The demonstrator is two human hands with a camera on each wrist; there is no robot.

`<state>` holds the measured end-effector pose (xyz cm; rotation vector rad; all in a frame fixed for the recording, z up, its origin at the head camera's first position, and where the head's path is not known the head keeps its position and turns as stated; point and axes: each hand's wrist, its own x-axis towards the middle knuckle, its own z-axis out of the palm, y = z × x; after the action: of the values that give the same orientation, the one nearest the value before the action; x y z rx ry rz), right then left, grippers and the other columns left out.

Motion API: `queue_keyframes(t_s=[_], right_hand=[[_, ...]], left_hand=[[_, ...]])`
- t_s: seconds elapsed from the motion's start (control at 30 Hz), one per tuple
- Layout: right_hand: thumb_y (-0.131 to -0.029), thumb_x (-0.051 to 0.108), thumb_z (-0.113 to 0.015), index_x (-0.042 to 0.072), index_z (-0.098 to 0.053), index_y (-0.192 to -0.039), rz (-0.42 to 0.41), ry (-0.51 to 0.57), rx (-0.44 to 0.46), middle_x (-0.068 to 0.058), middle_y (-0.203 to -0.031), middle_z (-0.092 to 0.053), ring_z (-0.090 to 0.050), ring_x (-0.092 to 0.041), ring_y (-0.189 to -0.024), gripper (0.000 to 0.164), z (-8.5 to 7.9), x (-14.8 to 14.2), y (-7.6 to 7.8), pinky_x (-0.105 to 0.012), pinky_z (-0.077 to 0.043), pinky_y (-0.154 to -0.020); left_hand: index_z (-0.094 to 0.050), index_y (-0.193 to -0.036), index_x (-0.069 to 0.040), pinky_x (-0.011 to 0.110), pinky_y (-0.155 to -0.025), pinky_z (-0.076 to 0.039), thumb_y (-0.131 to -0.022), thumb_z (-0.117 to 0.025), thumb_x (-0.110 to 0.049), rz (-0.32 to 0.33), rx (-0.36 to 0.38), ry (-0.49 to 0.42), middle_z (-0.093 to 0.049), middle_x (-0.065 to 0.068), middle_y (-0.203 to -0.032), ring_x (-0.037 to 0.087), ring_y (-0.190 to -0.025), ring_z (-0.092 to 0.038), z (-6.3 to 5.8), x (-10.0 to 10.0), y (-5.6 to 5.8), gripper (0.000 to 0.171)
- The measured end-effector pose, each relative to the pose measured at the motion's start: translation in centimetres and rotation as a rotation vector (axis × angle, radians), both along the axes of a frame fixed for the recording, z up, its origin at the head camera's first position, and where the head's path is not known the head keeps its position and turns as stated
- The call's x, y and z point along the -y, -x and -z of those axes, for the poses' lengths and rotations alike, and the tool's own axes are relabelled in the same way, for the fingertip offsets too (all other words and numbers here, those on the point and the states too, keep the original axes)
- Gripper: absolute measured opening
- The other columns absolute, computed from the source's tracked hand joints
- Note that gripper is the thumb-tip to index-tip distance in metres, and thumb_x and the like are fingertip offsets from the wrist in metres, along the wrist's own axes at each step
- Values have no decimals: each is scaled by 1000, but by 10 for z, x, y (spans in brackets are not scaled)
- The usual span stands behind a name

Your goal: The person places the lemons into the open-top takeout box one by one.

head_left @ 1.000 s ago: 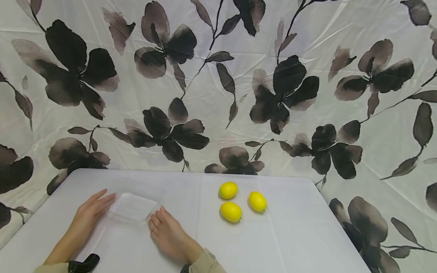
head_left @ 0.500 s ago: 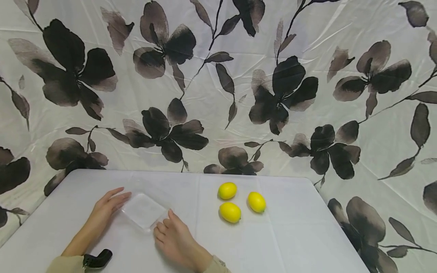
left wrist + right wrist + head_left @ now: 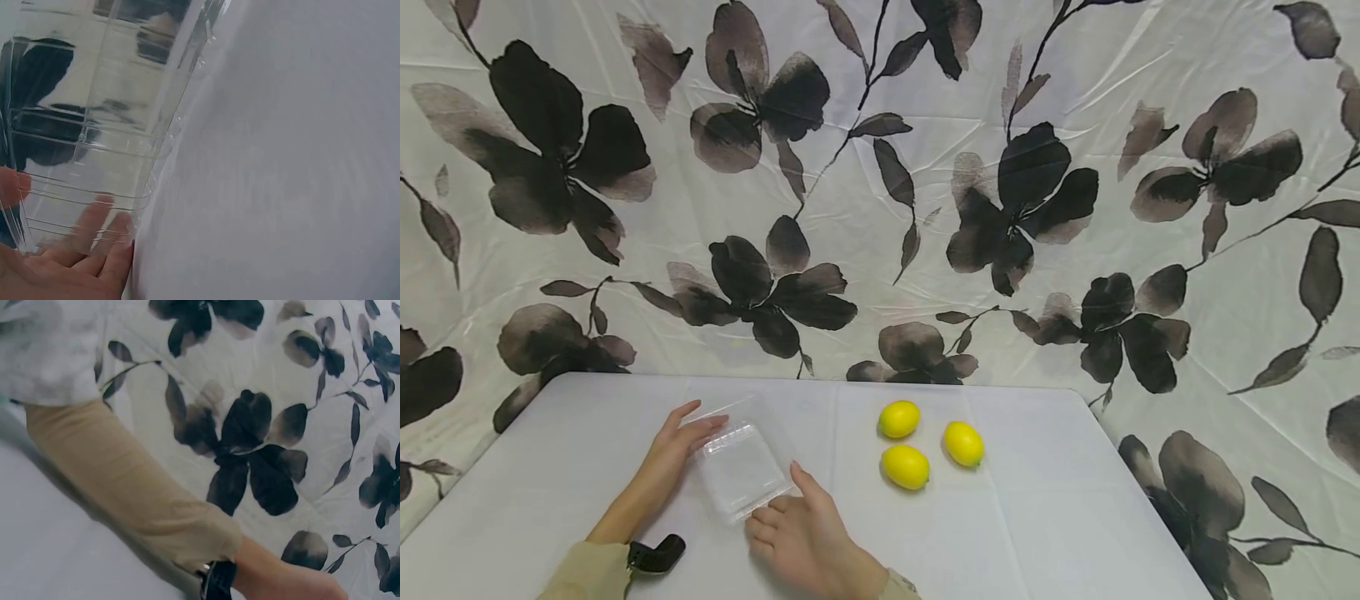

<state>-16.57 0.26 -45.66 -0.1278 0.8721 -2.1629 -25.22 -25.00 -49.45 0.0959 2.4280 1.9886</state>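
A clear plastic clamshell container [image 3: 745,471] is tilted between my two hands above the white table, at left of centre in the head view. My left hand [image 3: 679,454] grips its far left side. In the left wrist view, the fingers [image 3: 97,225] show through the clear wall, with the thumb at the other side. My right hand [image 3: 805,529] holds the near right corner, fingers curled and thumb extended along the edge. The right wrist view shows only the other arm's beige sleeve [image 3: 137,481] and part of that hand, not the container.
Three yellow lemons [image 3: 904,467] lie grouped on the white-covered table [image 3: 1037,517], right of the hands. A white cloth with dark flowers [image 3: 895,208] hangs behind the table. A black strap device [image 3: 657,554] sits at the left wrist.
Both hands have shifted right with the container, the left hand furthest. The container has turned and tilted, so its ridged edges show more. The lemons have stayed in place.
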Motion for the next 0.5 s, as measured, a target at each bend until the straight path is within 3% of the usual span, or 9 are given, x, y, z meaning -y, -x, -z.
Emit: queue_keyframes(t_s=[0.1, 0.2, 0.3, 0.5], right_hand=[[-96, 64, -43, -25, 16, -140, 8, -9, 22, -44, -151, 14, 7, -52, -145, 116, -2, -2, -2, -55, 2, -119], [-96, 64, -43, -26, 15, -140, 19, -14, 35, -45, -150, 13, 7, -52, -145, 116, -3, -5, -4, -55, 2, -119], [-95, 63, -45, -27, 14, -140, 40, -9, 51, -46, -150, 13, 7, -52, -144, 116, -4, -8, -6, -55, 3, -119], [-94, 61, -47, -27, 14, -140, 81, -6, 80, -46, -150, 13, 7, -52, -144, 116, -5, -18, -10, -54, 2, -119]], left_hand=[[-4, -158, -5, 44, -113, -30, -107, -43, -28, 10, 16, 6, -45, 23, -149, 21, -133, -47, -1, -11, 3, 69], [-4, -158, -5, 57, -115, -20, -105, -43, -17, 26, 18, -26, -42, 25, -150, 35, -139, -37, 0, -20, 7, 67], [-5, -158, -4, 61, -114, -15, -103, -42, -11, 51, 19, -60, -40, 26, -151, 40, -141, -32, 1, -27, 10, 66], [-6, -158, -3, 61, -115, -15, -104, -41, -13, 83, 36, -50, -38, 23, -153, 38, -146, -25, 2, -39, 12, 65]])
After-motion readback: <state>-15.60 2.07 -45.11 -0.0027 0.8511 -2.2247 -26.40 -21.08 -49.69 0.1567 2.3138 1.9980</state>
